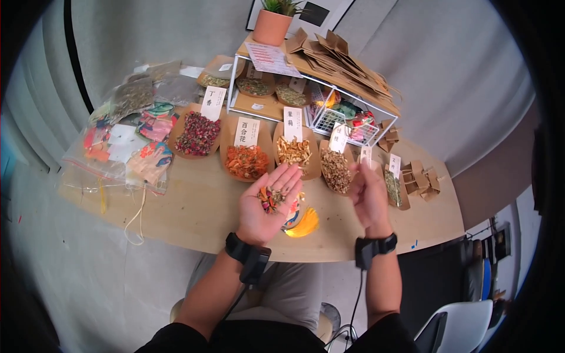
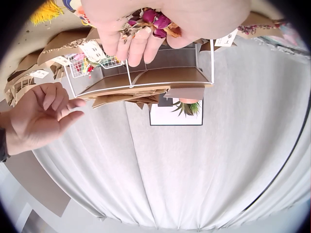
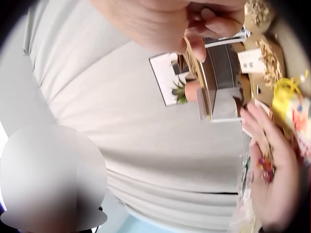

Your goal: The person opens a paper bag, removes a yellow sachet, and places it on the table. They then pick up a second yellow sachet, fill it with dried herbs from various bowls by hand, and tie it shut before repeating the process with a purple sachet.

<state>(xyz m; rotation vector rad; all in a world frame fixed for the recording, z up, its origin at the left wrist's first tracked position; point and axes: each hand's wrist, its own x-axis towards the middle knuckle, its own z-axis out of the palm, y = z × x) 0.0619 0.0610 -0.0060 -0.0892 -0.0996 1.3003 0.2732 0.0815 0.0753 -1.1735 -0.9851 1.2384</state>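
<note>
Crinkled clear plastic lies on the smooth counter, then shrivelled crimson buds and ragged orange petals. The left hand, its grip released, bears a flaky red, orange and tan dried mix on its upturned palm. A silky yellow tassel follows; the right hand curls its fingers, contents unclear.

On my screen, a potted plant stands on a white-framed shelf, with a printed sheet just in front and flat brown paper bags piled beside it. Behind the plant I see a framed picture and pale curtains. Small folded bags sit at the desk's right end, and a white chair stands at lower right
</note>
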